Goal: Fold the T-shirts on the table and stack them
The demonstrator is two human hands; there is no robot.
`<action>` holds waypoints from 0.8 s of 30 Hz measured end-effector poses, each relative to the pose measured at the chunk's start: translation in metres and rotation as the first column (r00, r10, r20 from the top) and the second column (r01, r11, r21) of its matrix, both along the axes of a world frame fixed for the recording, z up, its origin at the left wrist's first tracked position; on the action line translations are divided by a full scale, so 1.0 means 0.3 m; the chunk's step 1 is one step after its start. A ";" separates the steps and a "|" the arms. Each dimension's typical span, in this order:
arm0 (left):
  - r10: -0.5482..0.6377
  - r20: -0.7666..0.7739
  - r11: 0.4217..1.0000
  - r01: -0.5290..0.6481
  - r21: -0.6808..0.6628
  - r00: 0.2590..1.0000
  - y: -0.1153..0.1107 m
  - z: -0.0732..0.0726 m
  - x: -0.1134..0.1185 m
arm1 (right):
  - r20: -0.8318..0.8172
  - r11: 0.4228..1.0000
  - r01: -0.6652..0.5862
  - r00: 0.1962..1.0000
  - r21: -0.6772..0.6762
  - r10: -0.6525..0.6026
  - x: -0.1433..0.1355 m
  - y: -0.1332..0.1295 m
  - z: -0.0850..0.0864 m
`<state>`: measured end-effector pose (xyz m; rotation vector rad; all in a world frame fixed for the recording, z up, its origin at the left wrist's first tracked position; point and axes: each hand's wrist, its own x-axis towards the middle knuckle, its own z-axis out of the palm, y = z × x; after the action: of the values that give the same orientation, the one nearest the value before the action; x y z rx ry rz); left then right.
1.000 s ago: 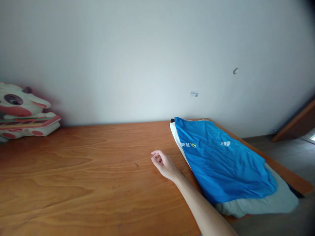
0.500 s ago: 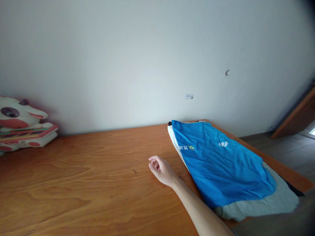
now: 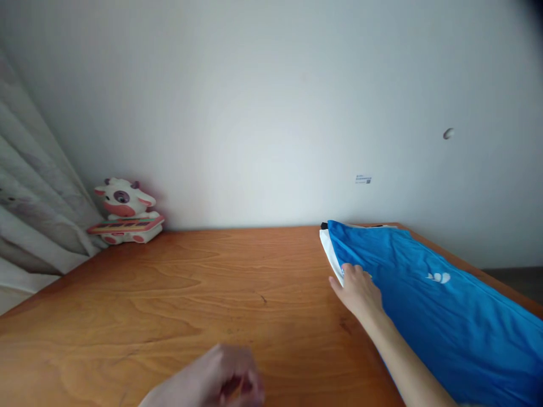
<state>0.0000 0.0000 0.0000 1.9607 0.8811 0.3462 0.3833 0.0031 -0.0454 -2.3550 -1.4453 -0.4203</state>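
A blue garment (image 3: 428,316) with small white printed marks lies spread along the right side of the wooden table. White fabric (image 3: 330,249) shows along its left edge. My right hand (image 3: 360,287) reaches over that edge, thumb out to the side and fingers extended over the blue cloth. It holds nothing that I can see; whether it presses on the fabric I cannot tell. Low in the middle, above bare wood, is my left hand (image 3: 220,376), blurred by motion, its fingers appearing curled. No object shows in it.
The wooden table (image 3: 203,282) runs back to a pale wall (image 3: 254,113). A toy cow with a keyboard (image 3: 127,212) stands at the back left, beside a light curtain (image 3: 34,186). A small label (image 3: 363,179) is on the wall.
My view has turned left, bringing the curtain and whole toy cow into sight. My right hand has gone from bare wood onto the garment's edge, fingers opening. My left hand has come in.
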 end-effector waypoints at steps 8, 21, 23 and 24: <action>0.298 0.426 0.951 -0.306 -0.052 0.854 0.309 -0.127 0.327 | 0.179 0.986 0.101 0.981 -0.131 -0.077 0.150 -0.070 -0.053; 0.549 0.602 0.808 -0.183 -0.560 0.580 0.331 -0.183 0.278 | -0.335 0.738 -0.386 0.708 0.554 0.622 -0.358 0.095 0.355; 0.610 0.606 0.752 -0.135 -0.645 0.510 0.333 -0.159 0.258 | -0.435 0.631 -0.439 0.470 0.640 0.768 -0.487 0.116 0.411; 0.640 0.589 0.727 -0.140 -0.672 0.494 0.336 -0.147 0.245 | -0.452 0.600 -0.416 0.404 0.684 0.795 -0.522 0.129 0.422</action>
<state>0.0736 0.1007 -0.0440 0.8222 0.7001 1.0530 0.2268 0.0418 0.0811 -1.1403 -1.4365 0.3517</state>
